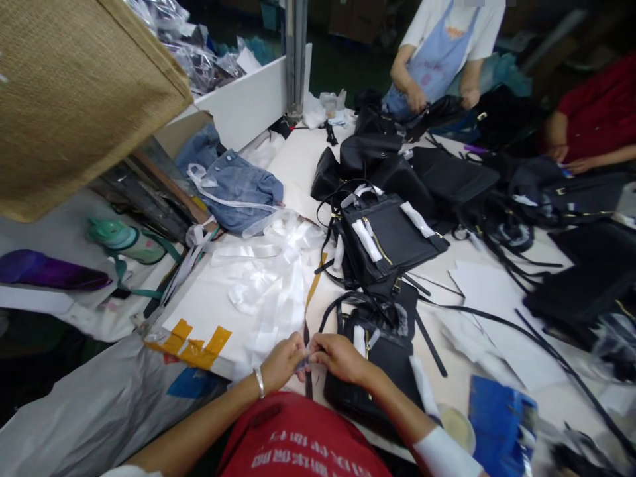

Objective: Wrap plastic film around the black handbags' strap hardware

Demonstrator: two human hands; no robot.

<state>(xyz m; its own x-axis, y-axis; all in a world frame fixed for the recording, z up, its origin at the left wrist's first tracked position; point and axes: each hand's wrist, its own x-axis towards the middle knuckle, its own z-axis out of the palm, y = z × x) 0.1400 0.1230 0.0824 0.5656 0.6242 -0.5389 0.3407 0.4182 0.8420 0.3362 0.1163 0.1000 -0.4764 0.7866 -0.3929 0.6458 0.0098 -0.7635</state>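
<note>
My left hand [283, 360] and my right hand [338, 356] meet at the table's front edge, fingertips pinched together. Between them is a small piece of clear plastic film [303, 364], partly hidden by the fingers. A narrow dark strap [308, 384] runs down at the same spot; whether the fingers grip it too is unclear. Under my right forearm lies a black bag [392, 371] with a gold zipper and white wrapping on its parts. Left of the hands, a heap of white translucent plastic strips [278, 291] spreads over the table.
Another black bag [392, 235] and more dark bags lie beyond. Denim fabric [243, 185] rests at the left by a metal post [297, 59]. A blue packet [501, 424] is at the right. Across the table, a person in an apron [442, 59] handles a black bag.
</note>
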